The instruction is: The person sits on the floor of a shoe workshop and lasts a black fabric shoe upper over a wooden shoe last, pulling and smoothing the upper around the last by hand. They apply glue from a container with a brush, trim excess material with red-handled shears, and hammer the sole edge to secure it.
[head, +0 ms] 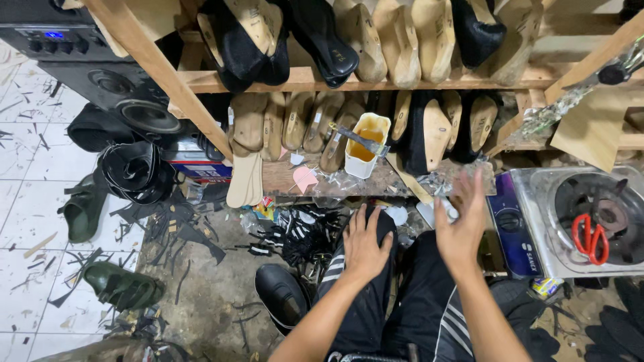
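The left hand (364,245) lies flat and empty on a black-trousered knee (376,302), as if braced; the right hand (461,224), fingers spread and holding nothing, lifts toward the low wooden bench (315,179) carrying a glue pot (366,144).

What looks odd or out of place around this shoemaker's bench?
Red-handled scissors lie on the gas stove burner, an unusual resting place. The glue cup is smeared down its side, and black offcuts litter the floor.
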Demonstrator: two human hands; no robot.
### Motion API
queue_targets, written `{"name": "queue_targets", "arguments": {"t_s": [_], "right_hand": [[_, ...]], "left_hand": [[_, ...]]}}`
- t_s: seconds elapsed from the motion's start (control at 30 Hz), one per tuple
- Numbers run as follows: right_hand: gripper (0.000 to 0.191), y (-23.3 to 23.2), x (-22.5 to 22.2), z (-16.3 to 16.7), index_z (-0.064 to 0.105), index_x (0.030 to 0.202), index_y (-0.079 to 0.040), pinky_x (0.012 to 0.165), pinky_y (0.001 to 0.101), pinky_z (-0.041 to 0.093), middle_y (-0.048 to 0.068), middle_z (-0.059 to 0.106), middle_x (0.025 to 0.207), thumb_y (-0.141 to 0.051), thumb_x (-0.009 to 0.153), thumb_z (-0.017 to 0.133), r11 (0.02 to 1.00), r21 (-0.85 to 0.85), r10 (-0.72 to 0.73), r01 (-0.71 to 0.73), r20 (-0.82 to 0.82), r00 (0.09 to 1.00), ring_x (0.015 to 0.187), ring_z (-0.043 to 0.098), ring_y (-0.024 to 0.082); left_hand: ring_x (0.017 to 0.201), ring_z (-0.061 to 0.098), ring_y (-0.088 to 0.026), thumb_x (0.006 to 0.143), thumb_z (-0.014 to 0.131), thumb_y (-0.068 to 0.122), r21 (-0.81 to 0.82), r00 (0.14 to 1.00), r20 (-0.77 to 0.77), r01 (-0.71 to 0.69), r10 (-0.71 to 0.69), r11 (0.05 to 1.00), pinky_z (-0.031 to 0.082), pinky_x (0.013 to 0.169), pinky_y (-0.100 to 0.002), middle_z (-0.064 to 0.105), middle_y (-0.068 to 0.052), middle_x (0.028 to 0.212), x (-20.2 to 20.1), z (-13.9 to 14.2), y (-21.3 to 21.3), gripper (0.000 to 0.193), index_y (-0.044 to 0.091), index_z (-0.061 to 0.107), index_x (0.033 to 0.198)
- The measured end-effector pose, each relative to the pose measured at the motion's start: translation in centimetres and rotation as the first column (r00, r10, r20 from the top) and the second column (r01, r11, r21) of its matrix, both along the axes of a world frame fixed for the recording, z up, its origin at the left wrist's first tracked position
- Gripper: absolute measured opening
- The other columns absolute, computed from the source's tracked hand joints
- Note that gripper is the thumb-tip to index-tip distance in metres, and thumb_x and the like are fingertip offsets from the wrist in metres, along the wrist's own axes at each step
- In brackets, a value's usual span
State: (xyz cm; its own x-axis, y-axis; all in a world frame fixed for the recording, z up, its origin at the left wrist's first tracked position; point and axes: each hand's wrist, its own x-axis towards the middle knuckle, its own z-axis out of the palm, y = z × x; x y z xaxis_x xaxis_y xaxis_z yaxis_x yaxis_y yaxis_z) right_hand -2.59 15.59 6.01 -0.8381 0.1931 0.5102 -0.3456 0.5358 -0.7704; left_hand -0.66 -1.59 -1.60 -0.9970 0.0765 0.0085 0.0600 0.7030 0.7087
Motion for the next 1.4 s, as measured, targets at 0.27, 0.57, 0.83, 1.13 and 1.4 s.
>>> {"name": "queue_targets", "arguments": {"t_s": [0.27, 0.57, 0.83, 1.13, 1.4], "right_hand": [[0.082, 1.3, 11.5, -7.5, 0.033, 0.156, 0.004, 0.121, 0.0496, 0.029, 0.027, 0.041, 0.158, -0.019, 0.086, 0.070, 0.892, 0.413, -0.308, 0.184, 0.257, 0.916, 0.148, 0.035, 0.046], [0.079, 2.2, 10.3, -7.4, 0.035, 0.154, 0.002, 0.118, 0.0510, 0.030, 0.023, 0.040, 0.157, -0.024, 0.087, 0.069, 0.876, 0.435, -0.352, 0.209, 0.280, 0.893, 0.147, 0.034, 0.044], [0.079, 2.8, 10.1, -6.8, 0.036, 0.152, 0.000, 0.117, 0.0520, 0.029, 0.021, 0.039, 0.158, -0.026, 0.086, 0.069, 0.892, 0.403, -0.330, 0.206, 0.269, 0.905, 0.146, 0.034, 0.044], [0.079, 3.0, 9.8, -7.0, 0.037, 0.152, 0.001, 0.115, 0.0528, 0.031, 0.021, 0.040, 0.157, -0.025, 0.085, 0.070, 0.882, 0.431, -0.319, 0.192, 0.244, 0.916, 0.145, 0.035, 0.045], [0.079, 2.9, 9.7, -7.9, 0.039, 0.152, 0.001, 0.118, 0.0524, 0.030, 0.023, 0.041, 0.157, -0.024, 0.085, 0.071, 0.874, 0.449, -0.312, 0.183, 0.234, 0.921, 0.146, 0.035, 0.045]], "left_hand": [[0.141, 0.039, -0.044, 0.087, 0.072, 0.046, 0.075, 0.992, 0.032, 0.119, -0.121, 0.990, 0.039, 0.110, -0.054, 0.040, -0.019, 0.158, -0.7, -1.6, -1.8, 0.073, 0.025, 0.046, 0.152], [0.133, 0.049, -0.044, 0.090, 0.071, 0.042, 0.050, 0.987, -0.116, 0.120, -0.114, 0.991, 0.044, 0.107, -0.049, 0.048, -0.020, 0.151, -0.7, -2.0, 0.1, 0.066, 0.019, 0.051, 0.149], [0.132, 0.048, -0.044, 0.088, 0.074, 0.039, -0.002, 0.981, -0.156, 0.114, -0.113, 0.993, 0.044, 0.106, -0.049, 0.048, -0.023, 0.148, -0.5, -0.6, 0.9, 0.066, 0.017, 0.053, 0.146], [0.132, 0.048, -0.044, 0.092, 0.071, 0.036, 0.046, 0.966, -0.245, 0.096, -0.082, 0.994, 0.042, 0.107, -0.050, 0.050, -0.024, 0.147, 0.0, 0.0, 0.9, 0.062, 0.012, 0.052, 0.146], [0.093, 0.061, -0.027, 0.103, 0.062, 0.018, 0.477, 0.974, 0.069, -0.222, 0.216, 0.850, 0.052, 0.087, -0.037, 0.067, -0.023, 0.103, -5.7, -0.5, -4.6, 0.048, 0.007, 0.057, 0.149]]}}
